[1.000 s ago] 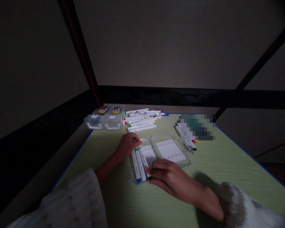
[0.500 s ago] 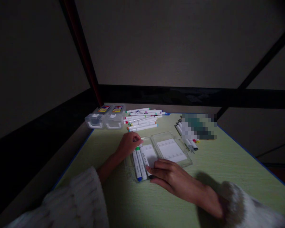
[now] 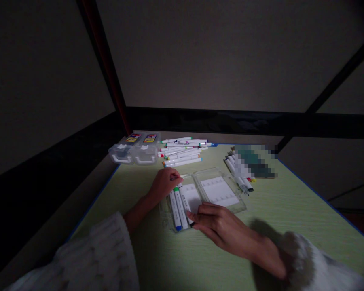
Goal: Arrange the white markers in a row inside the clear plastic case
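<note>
A clear plastic case (image 3: 242, 208) lies unfolded on the table, with a white slotted card (image 3: 220, 191) in its right half. In the left half, white markers lie side by side, among them a blue-ended marker (image 3: 175, 210) and a green-banded marker (image 3: 180, 208). My left hand (image 3: 165, 184) is closed in a pinch at the far end of the rightmost marker (image 3: 185, 203). At that marker's near, dark end, my right hand (image 3: 223, 224) has its thumb and fingers closed on it. The fingertips partly cover both ends.
Beyond the case lies a loose pile of white markers (image 3: 183, 157) with coloured ends. Two clear handled boxes (image 3: 145, 155) stand at the back left. To the right are more markers (image 3: 238, 178) beside a blurred-out dark green item (image 3: 253, 159). The table (image 3: 291, 210) has a blue edge.
My right hand's fingers have closed in slightly around the near end of the rightmost marker. My left hand has stayed in almost the same place.
</note>
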`<control>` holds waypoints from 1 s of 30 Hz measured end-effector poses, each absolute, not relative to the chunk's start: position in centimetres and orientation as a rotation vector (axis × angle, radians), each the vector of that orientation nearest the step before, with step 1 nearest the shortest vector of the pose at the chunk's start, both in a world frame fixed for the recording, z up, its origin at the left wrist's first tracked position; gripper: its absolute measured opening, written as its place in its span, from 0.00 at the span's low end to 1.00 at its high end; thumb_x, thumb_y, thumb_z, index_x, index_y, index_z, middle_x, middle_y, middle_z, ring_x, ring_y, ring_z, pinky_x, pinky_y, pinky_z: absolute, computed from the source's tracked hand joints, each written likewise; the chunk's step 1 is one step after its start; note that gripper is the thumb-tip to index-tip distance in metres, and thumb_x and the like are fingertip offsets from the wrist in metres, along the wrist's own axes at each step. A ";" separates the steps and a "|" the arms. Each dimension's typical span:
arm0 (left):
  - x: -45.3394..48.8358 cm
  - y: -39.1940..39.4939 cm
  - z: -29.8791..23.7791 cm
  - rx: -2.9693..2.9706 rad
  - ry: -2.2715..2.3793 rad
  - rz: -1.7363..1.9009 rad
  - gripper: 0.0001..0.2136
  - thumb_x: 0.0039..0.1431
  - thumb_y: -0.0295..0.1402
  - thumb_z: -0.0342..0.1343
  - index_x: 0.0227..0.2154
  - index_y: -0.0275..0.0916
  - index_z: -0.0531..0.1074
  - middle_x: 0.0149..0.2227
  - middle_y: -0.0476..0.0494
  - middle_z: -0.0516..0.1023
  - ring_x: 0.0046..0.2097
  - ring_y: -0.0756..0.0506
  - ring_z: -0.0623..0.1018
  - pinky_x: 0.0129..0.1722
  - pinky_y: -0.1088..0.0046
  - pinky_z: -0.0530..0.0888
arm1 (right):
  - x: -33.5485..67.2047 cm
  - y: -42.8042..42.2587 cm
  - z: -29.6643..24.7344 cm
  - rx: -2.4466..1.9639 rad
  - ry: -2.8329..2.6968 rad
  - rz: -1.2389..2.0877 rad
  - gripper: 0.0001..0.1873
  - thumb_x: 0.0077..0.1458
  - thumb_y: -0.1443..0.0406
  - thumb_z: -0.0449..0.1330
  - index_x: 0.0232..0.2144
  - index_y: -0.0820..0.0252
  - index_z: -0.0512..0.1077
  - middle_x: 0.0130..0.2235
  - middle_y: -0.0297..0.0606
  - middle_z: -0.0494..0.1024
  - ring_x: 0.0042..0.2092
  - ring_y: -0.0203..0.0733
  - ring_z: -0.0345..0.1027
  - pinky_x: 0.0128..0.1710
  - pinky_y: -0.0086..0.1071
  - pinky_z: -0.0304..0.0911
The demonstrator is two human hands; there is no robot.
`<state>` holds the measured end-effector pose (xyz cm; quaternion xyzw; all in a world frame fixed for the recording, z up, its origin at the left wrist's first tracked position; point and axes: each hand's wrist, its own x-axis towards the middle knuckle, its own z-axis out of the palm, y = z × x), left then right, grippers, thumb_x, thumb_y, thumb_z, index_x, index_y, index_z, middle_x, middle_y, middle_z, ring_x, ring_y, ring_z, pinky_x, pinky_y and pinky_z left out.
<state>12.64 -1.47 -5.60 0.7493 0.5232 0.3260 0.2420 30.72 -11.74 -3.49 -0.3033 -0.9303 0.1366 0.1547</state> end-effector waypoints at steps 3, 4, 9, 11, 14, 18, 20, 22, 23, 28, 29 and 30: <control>12.7 -1.5 -5.6 2.056 1.421 0.904 0.02 0.43 0.27 0.56 0.20 0.33 0.72 0.22 0.48 0.73 0.26 0.51 0.72 0.28 0.76 0.67 | 30.7 -11.7 -3.5 -0.889 -2.656 0.414 0.17 0.60 0.65 0.45 0.44 0.67 0.69 0.30 0.40 0.70 0.34 0.40 0.63 0.34 0.32 0.59; 12.7 -1.5 -5.7 2.060 1.418 0.909 0.02 0.43 0.27 0.56 0.20 0.33 0.72 0.22 0.48 0.73 0.26 0.51 0.72 0.28 0.76 0.67 | 30.7 -11.7 -3.6 -0.899 -2.649 0.422 0.16 0.60 0.65 0.45 0.44 0.67 0.69 0.30 0.40 0.69 0.34 0.40 0.63 0.34 0.32 0.59; 12.6 -1.3 -6.0 2.078 1.408 0.929 0.02 0.43 0.27 0.56 0.20 0.34 0.72 0.22 0.49 0.73 0.26 0.51 0.72 0.28 0.77 0.67 | 30.8 -11.8 -4.0 -0.926 -2.587 0.459 0.15 0.60 0.65 0.46 0.42 0.64 0.70 0.28 0.38 0.68 0.33 0.39 0.62 0.32 0.31 0.57; 12.6 -1.3 -6.0 2.088 1.413 0.925 0.02 0.43 0.27 0.56 0.20 0.34 0.72 0.22 0.48 0.73 0.26 0.51 0.72 0.28 0.77 0.67 | 30.8 -11.8 -4.2 -0.915 -2.554 0.482 0.15 0.60 0.65 0.46 0.39 0.63 0.71 0.28 0.38 0.69 0.33 0.39 0.62 0.32 0.31 0.57; 12.6 -1.3 -6.0 2.100 1.421 0.920 0.02 0.43 0.27 0.56 0.21 0.34 0.72 0.23 0.48 0.73 0.27 0.50 0.72 0.29 0.76 0.67 | 30.7 -11.9 -4.4 -0.924 -2.498 0.530 0.15 0.59 0.65 0.47 0.36 0.63 0.73 0.28 0.38 0.69 0.33 0.38 0.62 0.32 0.31 0.57; 12.6 -1.4 -5.9 2.096 1.426 0.912 0.02 0.43 0.26 0.56 0.20 0.34 0.72 0.22 0.48 0.73 0.27 0.51 0.72 0.29 0.76 0.67 | 30.4 -12.1 -4.3 -0.963 -2.425 0.586 0.14 0.58 0.66 0.49 0.32 0.64 0.74 0.27 0.38 0.69 0.32 0.37 0.63 0.31 0.30 0.57; 12.7 -1.4 -5.8 2.091 1.420 0.912 0.02 0.43 0.26 0.56 0.21 0.34 0.72 0.22 0.48 0.74 0.27 0.51 0.72 0.29 0.76 0.67 | 30.4 -12.0 -4.2 -0.970 -2.418 0.589 0.14 0.58 0.65 0.49 0.32 0.65 0.74 0.27 0.38 0.70 0.32 0.37 0.63 0.31 0.29 0.58; 12.7 -1.4 -5.8 2.094 1.414 0.915 0.02 0.43 0.26 0.56 0.21 0.34 0.72 0.23 0.48 0.74 0.27 0.50 0.72 0.29 0.76 0.67 | 30.5 -11.9 -4.2 -0.953 -2.454 0.566 0.15 0.59 0.64 0.48 0.35 0.65 0.73 0.28 0.39 0.71 0.33 0.38 0.64 0.32 0.30 0.59; 12.7 -1.4 -5.8 2.097 1.413 0.916 0.02 0.43 0.26 0.56 0.20 0.34 0.72 0.23 0.48 0.74 0.27 0.50 0.72 0.29 0.76 0.67 | 30.6 -11.9 -4.2 -0.935 -2.492 0.546 0.15 0.59 0.64 0.49 0.38 0.65 0.73 0.30 0.39 0.71 0.34 0.38 0.64 0.34 0.30 0.60; 12.6 -1.4 -5.7 2.096 1.409 0.922 0.02 0.43 0.26 0.56 0.20 0.34 0.72 0.23 0.48 0.74 0.27 0.50 0.72 0.29 0.76 0.67 | 31.0 -11.7 -4.1 -0.887 -2.627 0.449 0.17 0.56 0.61 0.52 0.45 0.66 0.69 0.33 0.42 0.71 0.37 0.41 0.64 0.37 0.33 0.61; 12.6 -1.4 -5.8 2.095 1.406 0.925 0.02 0.43 0.26 0.56 0.20 0.34 0.72 0.23 0.48 0.74 0.27 0.50 0.72 0.29 0.76 0.67 | 31.0 -11.7 -4.1 -0.892 -2.631 0.440 0.17 0.57 0.62 0.51 0.45 0.66 0.69 0.33 0.41 0.71 0.37 0.41 0.64 0.37 0.33 0.62; 12.6 -1.4 -5.8 2.091 1.404 0.928 0.02 0.43 0.26 0.56 0.20 0.34 0.72 0.23 0.48 0.74 0.27 0.50 0.72 0.29 0.76 0.67 | 31.0 -11.7 -4.0 -0.896 -2.634 0.434 0.16 0.57 0.63 0.50 0.45 0.66 0.69 0.33 0.41 0.71 0.36 0.41 0.64 0.37 0.33 0.62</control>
